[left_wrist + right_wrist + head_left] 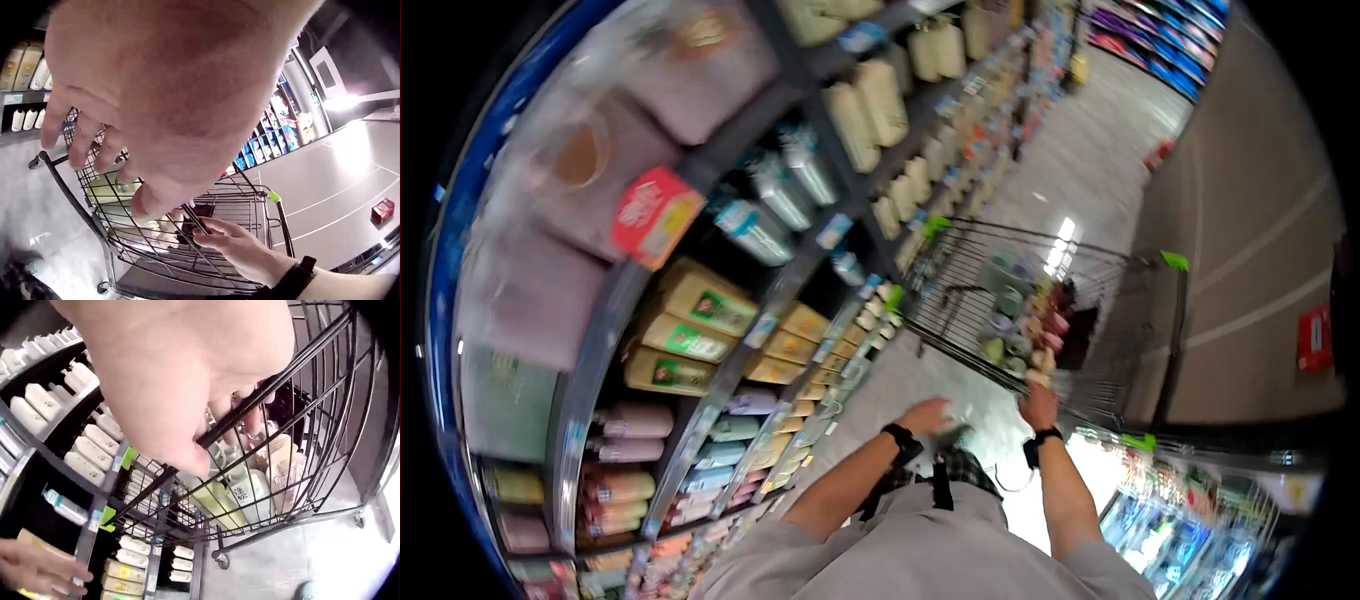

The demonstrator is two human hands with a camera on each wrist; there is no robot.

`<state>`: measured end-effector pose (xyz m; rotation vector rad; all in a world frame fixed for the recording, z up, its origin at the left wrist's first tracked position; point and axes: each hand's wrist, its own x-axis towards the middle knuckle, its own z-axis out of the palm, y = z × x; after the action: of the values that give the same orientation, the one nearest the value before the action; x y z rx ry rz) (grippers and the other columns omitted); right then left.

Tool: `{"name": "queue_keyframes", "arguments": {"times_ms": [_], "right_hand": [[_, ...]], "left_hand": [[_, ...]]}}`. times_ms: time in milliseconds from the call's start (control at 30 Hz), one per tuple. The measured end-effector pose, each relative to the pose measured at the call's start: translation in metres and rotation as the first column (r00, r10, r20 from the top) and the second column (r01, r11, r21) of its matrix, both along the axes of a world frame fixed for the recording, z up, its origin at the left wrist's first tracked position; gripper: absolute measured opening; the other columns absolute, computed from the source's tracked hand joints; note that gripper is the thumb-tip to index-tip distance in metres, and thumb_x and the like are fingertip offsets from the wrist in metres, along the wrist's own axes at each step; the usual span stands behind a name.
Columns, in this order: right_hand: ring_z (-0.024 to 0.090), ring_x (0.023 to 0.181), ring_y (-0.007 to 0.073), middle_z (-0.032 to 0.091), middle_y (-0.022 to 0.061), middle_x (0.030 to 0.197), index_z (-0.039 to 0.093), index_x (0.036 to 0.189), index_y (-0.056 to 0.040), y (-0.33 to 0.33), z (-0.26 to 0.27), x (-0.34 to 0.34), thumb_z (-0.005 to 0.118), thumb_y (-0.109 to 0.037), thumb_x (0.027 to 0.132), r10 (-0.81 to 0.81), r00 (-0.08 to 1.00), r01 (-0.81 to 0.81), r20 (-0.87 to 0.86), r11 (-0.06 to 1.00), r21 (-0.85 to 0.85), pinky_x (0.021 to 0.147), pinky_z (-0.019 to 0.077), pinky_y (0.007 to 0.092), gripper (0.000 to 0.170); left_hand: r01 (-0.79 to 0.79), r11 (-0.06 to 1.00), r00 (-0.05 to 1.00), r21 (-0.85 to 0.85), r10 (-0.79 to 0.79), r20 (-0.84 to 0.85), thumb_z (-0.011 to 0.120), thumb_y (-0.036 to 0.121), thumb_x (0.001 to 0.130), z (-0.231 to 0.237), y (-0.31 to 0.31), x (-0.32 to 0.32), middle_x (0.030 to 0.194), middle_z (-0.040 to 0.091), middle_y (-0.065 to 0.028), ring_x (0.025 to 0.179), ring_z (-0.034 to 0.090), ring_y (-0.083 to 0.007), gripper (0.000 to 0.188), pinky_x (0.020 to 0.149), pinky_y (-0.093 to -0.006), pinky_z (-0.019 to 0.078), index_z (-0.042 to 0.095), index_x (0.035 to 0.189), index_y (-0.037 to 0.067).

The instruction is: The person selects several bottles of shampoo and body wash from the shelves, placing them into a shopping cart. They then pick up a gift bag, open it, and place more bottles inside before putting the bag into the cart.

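A black wire shopping cart (pixel 950 305) with green corner caps stands ahead of me. My right hand (pixel 1038 405) grips its near top rim. In the right wrist view the fingers curl over the rim bar (pixel 237 411), with the thumb on the near side. Inside the basket lie several bottles and packs, among them a white bottle (pixel 250 494) with dark characters and a yellow-green bottle (pixel 215 503). My left hand (pixel 927 415) hangs over the floor between the cart and the shelves, fingers loosely extended and holding nothing. A black band circles each wrist.
Shelves on the left hold tan bottles (pixel 690 340), pink bottles (pixel 635 435) and blue-capped bottles (pixel 755 230). A red price sign (pixel 655 215) juts from a shelf edge. Pale tiled floor (pixel 1065 150) runs along the aisle beyond the cart. Bright display cases (pixel 1150 530) stand at the lower right.
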<state>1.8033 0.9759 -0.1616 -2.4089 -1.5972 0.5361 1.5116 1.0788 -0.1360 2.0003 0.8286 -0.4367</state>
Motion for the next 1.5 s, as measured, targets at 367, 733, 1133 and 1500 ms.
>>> {"name": "queue_keyframes", "arguments": {"times_ms": [367,733,1133,1500], "right_hand": [[0.064,0.106,0.0374,0.065,0.0237,0.115,0.058,0.127,-0.0029,0.039,-0.002,0.008,0.073,-0.035,0.083,-0.027,0.998,0.041,0.049,0.95,-0.308,0.09,0.0508,0.0462,0.057],[0.062,0.107,0.0355,0.065,0.0186,0.116,0.062,0.117,0.0002,0.186,0.282,-0.268,0.069,-0.016,0.088,0.658,0.741,-0.376,-0.133,0.572,0.729,0.091,0.0487,0.0394,0.034],[0.053,0.12,0.0344,0.056,0.0147,0.13,0.056,0.129,-0.0071,0.239,0.561,-0.449,0.069,-0.013,0.081,0.615,0.703,-0.346,0.357,-0.143,0.927,0.1,0.0438,0.0439,0.05],[0.044,0.132,0.0342,0.053,0.0146,0.134,0.062,0.121,-0.0113,0.289,0.638,-0.487,0.07,-0.022,0.082,0.432,0.712,-0.334,0.553,-0.485,0.808,0.112,0.0297,0.0488,0.041]], "left_hand": [[-0.452,0.878,0.862,0.159,0.383,0.333,0.06,0.035,0.094,0.067,-0.02,-0.141,0.129,0.058,-0.0223,0.12,0.055,-0.0375,0.051,0.103,-0.0442,0.0433,0.054,0.134,0.003],[-0.825,0.549,0.397,0.135,0.393,0.829,0.065,0.015,0.093,0.316,-0.018,-0.263,0.115,0.064,-0.013,0.101,0.063,-0.0232,0.035,0.087,-0.0345,0.0507,0.059,0.126,0.004],[-0.961,-0.115,0.252,0.253,0.021,0.968,0.07,0.012,0.088,0.487,-0.001,-0.361,0.128,0.058,-0.0131,0.118,0.055,-0.0216,0.053,0.097,-0.0359,0.0466,0.05,0.136,0.001],[-0.961,-0.185,0.157,0.205,0.244,0.957,0.076,0.028,0.085,0.513,0.059,-0.39,0.146,0.043,-0.0228,0.134,0.045,-0.0313,0.087,0.106,-0.0428,0.0419,0.028,0.15,-0.002]]}}
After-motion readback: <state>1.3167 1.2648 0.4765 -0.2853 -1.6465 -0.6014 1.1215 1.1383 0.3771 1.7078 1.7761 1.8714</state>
